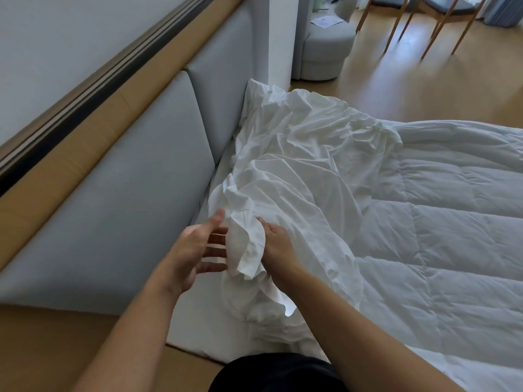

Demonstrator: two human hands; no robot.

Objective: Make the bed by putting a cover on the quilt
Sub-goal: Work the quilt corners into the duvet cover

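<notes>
A crumpled white cover (294,165) lies bunched along the head of the bed, partly over a white quilted quilt (441,227) that spreads to the right. My right hand (276,244) grips a fold of the cover near its front end, fingers hidden under the cloth. My left hand (198,250) hovers just left of that fold with its fingers spread and straight, its fingertips at the cloth's edge. A loose corner of the cover hangs between the two hands.
A grey padded headboard (135,193) with a wooden frame runs along the left. A grey round armchair (322,43) with papers and wooden chair legs (441,26) stand on the wood floor beyond the bed.
</notes>
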